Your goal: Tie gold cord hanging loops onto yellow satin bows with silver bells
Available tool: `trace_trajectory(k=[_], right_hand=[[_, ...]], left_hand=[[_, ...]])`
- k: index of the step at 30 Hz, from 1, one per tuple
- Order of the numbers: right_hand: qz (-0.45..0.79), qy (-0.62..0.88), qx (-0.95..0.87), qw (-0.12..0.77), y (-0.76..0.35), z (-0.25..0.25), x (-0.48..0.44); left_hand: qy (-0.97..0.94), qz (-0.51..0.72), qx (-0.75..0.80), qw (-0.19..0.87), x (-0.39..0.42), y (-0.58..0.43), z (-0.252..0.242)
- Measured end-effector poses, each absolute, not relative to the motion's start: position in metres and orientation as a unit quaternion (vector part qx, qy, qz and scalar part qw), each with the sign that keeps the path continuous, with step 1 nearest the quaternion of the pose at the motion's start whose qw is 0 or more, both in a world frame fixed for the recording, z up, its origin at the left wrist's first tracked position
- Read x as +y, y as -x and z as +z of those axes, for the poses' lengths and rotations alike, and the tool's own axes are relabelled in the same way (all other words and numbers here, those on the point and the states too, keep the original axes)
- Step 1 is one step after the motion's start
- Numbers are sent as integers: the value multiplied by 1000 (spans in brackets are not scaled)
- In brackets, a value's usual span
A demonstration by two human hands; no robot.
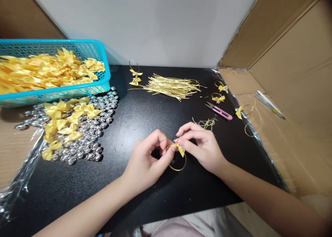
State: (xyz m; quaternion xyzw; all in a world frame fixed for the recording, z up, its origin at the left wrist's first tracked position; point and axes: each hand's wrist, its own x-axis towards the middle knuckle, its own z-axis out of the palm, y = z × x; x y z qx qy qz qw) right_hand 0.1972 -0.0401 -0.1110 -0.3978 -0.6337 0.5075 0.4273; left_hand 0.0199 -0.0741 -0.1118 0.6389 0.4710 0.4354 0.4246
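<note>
Near the front of the black table, a yellow ribbon bow [181, 150] is pinched between my two hands. A gold cord [178, 170] hangs from it in a loop toward me. The thumb and fingers of my left hand [149, 157] close on the bow's left side, hiding part of it. On the other side, my right hand [203, 145] grips the bow and cord with thumb and forefinger. Whether a bead sits at the bow cannot be seen. Just beyond my right hand lie tangled gold cord scraps [207, 123].
A turquoise basket [105, 71] of yellow bows stands at back left. Silver beads [85, 149] and loose bows [58, 109] spread before it. Gold cords [173, 86] are piled at the back. Pink thread snips [220, 112] and bow loops [218, 98] lie right, by white tweezers [269, 104].
</note>
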Motion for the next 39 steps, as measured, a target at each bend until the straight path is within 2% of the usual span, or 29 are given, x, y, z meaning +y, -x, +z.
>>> trace_trajectory(k=[4,8,14,18,27,39], right_hand=[[526,385,-644,400,-197,-110,-37],[531,359,-646,415,-195,-111,-36],[608,359,-538,460,-195,-109,-32],[637,377,-506,443,-196,-107,-30],[629,386,-443,509,-203,-102,-23],[638,388,-377,549,-213,-98,-15]], left_hand=[[-654,422,477,409,-72,-20,-110],[-653,420,466,424,-72,-20,-107],[-631,409,473,459,-73,-20,-106],[-608,414,476,482,-71,-20,-107],[-588,382,471,535,-72,-20,-111],[-560,355,454,596,-70,-21,-112]])
